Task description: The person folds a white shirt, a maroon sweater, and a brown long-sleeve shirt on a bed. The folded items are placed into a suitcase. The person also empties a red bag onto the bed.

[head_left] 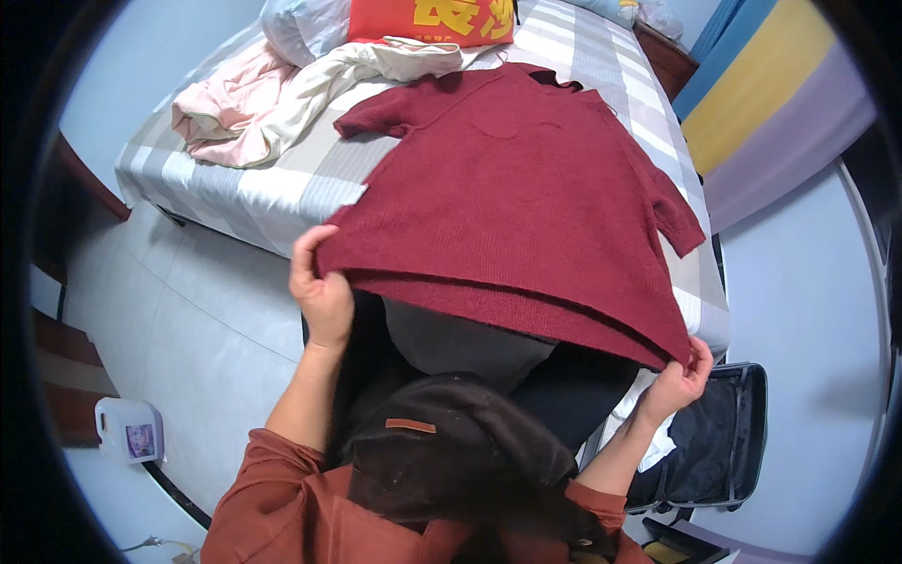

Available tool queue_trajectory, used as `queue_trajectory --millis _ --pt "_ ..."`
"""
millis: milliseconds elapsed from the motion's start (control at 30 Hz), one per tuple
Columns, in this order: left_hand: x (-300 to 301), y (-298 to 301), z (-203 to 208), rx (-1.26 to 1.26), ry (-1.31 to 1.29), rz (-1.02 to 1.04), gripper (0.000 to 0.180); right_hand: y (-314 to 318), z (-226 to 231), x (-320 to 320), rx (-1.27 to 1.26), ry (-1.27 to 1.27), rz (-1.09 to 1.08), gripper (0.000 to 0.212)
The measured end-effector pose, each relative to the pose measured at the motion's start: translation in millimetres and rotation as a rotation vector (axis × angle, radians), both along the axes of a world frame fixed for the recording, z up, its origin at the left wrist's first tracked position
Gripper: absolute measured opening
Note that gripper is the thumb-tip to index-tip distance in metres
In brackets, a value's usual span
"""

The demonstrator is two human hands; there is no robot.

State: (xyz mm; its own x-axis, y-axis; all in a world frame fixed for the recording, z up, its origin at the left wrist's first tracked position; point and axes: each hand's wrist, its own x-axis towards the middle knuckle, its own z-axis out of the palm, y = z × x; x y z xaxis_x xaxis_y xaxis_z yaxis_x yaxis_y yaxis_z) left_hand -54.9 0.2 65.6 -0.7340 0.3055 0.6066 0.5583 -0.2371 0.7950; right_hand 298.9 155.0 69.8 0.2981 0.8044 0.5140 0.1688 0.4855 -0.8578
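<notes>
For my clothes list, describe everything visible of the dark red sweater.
The dark red sweater looks knitted, with short sleeves. Its upper part lies spread on the checked bed, neckline away from the person, sleeves out to either side. The left hand and right hand pinch the hem's corners, holding it wide past the bed's edge; its two layers part.

Large yellow characters (458, 12), with a smaller printed line (441, 39) beneath, stand on the red bag (385, 21). The white plastic jug (114, 425) bears a purple label (141, 440), too small to read.
</notes>
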Motion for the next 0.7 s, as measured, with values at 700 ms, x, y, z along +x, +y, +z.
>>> queue_trajectory --millis 700 --pt "-118.2 41.2 27.5 -0.523 -0.237 -0.352 0.038 23.9 88.4 -84.5 -0.150 -0.571 0.546 0.024"
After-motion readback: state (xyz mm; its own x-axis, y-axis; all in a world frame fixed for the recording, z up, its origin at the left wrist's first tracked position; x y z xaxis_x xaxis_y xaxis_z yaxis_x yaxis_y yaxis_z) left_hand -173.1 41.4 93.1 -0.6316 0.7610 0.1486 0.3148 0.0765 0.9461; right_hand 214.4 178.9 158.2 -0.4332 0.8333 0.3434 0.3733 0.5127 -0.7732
